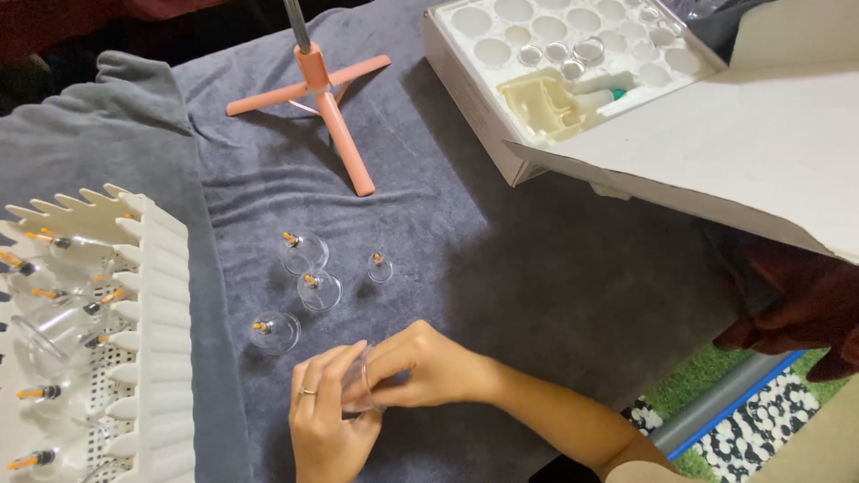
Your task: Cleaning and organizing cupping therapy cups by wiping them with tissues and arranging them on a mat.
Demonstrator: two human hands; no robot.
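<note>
Holding small clear plastic cup (360, 383) between both hands above grey towel-covered tabletop (537, 268); left hand (329, 420) fingers and right hand (429, 365) fingers clamped on it. Judged: handling step; next move needs steady grip.

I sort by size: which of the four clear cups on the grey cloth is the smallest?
The small cup standing alone on the right, beside the three bigger cups.

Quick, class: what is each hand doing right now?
Left hand: closed on the clear cup, gripping its near side.
Right hand: closed on the same clear cup, fingers curled over it.
</note>
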